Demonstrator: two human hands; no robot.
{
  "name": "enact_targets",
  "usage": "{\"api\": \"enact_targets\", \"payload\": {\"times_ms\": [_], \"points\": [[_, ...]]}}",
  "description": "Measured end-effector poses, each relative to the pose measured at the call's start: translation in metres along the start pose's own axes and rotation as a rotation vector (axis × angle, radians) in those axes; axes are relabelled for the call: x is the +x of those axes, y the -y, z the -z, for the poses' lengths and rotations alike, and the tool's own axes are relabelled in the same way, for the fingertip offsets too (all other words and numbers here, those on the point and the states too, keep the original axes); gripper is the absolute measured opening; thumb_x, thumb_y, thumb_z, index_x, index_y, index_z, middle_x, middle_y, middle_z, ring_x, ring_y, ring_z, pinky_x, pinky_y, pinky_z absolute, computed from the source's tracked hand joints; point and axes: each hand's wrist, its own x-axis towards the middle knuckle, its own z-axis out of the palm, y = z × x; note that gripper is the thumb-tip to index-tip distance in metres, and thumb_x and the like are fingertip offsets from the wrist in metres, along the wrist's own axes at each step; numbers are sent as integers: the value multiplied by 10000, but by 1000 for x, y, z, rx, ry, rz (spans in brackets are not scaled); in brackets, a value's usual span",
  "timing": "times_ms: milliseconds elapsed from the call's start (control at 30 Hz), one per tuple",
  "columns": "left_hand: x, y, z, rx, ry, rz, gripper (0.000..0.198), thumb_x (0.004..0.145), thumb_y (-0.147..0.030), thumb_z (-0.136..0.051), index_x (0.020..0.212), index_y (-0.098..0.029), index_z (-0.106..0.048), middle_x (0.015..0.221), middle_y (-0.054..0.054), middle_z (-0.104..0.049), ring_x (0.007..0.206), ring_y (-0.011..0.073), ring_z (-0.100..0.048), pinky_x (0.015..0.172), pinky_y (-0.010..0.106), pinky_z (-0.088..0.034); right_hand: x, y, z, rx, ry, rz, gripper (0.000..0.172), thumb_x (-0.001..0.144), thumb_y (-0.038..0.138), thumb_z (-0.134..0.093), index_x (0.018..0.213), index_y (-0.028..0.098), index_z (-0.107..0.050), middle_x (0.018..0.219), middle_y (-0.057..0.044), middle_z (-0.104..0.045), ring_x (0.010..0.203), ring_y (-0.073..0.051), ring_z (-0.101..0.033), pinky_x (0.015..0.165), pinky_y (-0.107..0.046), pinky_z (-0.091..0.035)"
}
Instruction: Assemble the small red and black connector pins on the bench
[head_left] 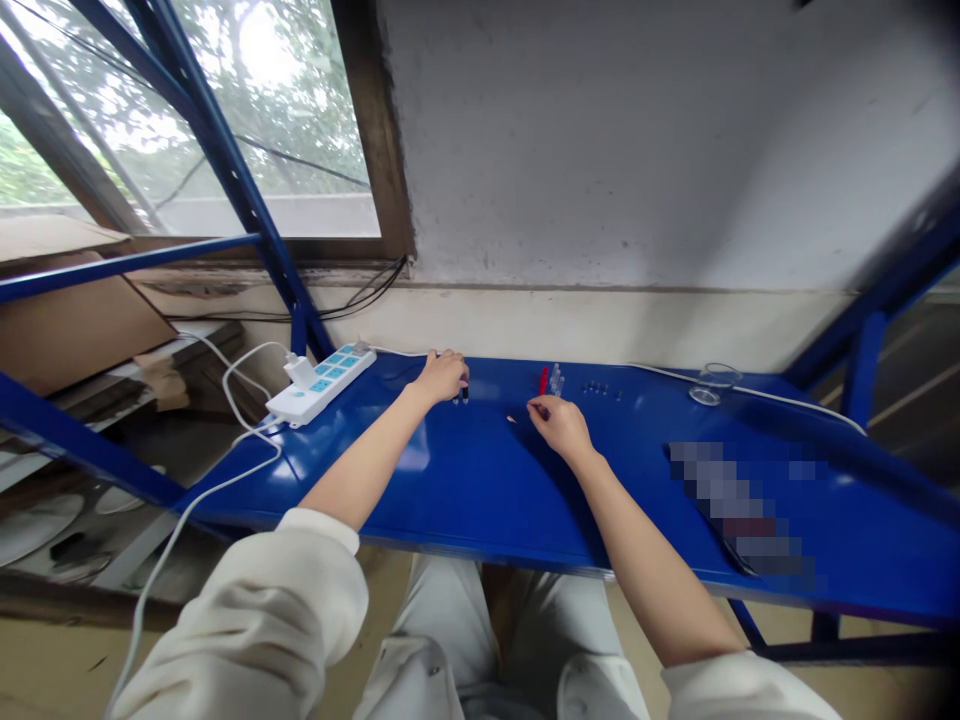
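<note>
My left hand (444, 376) is over the back of the blue table, its fingers curled down around small dark and clear upright pieces (463, 395). What the fingertips grip there is too small to name. My right hand (561, 425) is closed in a pinch, and whatever is between thumb and finger cannot be made out. Just behind it stand small red pieces (544, 380) and clear tube-like pieces (555, 380). A tiny pale pinkish piece (511, 419) lies on the table left of the right fingertips.
A white power strip (322, 385) with a plug and cables lies at the left. Several small clear pieces (596, 388) sit right of the tubes. Farther right stands a clear round container (705, 395). A blurred-out flat object (735, 505) lies at the right on the blue table (465, 490).
</note>
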Motion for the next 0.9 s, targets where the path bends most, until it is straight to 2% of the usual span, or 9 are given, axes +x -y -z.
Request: {"api": "enact_targets", "payload": {"times_ms": [133,267,367,467,567,700,767,833,900], "points": [[-3,-6,9,34,-7,-17,193,774,-241,-530,926,-169,-624,991,108,-579,1009,261,-454,863,432,-258,0,2,4,-82,84,-41,213,792,254,-445,876,208,-635,772,-23,-653,697,-139,-586,646,-235,-374],[-7,-32,12,-81,-205,-78,268,832,-279,-440,1041,-175,-572,1015,96,-581,1005,231,-478,878,417,-282,0,3,10,-203,110,-153,236,806,271,-423,882,200,-635,837,-52,-654,748,-162,-586,648,-255,-366],[-7,-65,0,-293,-347,-134,293,870,-275,-349,1057,-185,-556,1023,71,-588,982,183,-505,880,358,-332,-1,1,13,-305,97,-267,249,806,264,-415,897,182,-631,898,-89,-636,836,-198,-566,671,-281,-368],[-2,-98,-23,-461,-409,-121,320,875,-245,-310,1105,-175,-520,1025,71,-583,955,161,-517,865,312,-377,-2,-1,13,-369,83,-331,274,810,240,-397,949,161,-619,980,-122,-605,936,-238,-523,718,-321,-370],[7,-121,-47,-473,-398,-26,410,852,-206,-326,1257,-179,-385,1173,99,-504,1046,193,-468,892,340,-367,-2,-4,11,-368,118,-354,318,820,235,-379,1051,153,-582,1081,-144,-566,997,-258,-486,768,-358,-363],[18,-130,-67,-365,-272,58,534,831,-178,-351,1349,-221,-232,1340,108,-352,1175,248,-357,917,409,-327,-2,-6,6,-326,151,-362,371,834,247,-352,1155,165,-521,1220,-144,-488,1103,-275,-418,835,-411,-338],[21,-129,-72,-318,-201,52,523,818,-152,-363,1329,-227,-282,1350,106,-344,1191,261,-337,919,428,-314,-2,-7,4,-310,165,-364,389,837,253,-345,1182,167,-501,1260,-143,-457,1146,-276,-381,866,-434,-320],[25,-127,-76,-298,-157,37,488,799,-110,-374,1276,-210,-375,1291,110,-420,1149,256,-382,905,421,-323,-1,-8,2,-302,183,-366,406,837,260,-345,1208,166,-480,1281,-144,-438,1171,-272,-358,893,-449,-299],[29,-125,-78,-322,-171,36,427,792,-90,-384,1199,-195,-461,1173,103,-518,1067,232,-449,882,388,-344,-2,-9,0,-298,198,-371,424,840,274,-342,1233,167,-458,1299,-142,-420,1190,-271,-338,915,-467,-278]]}}
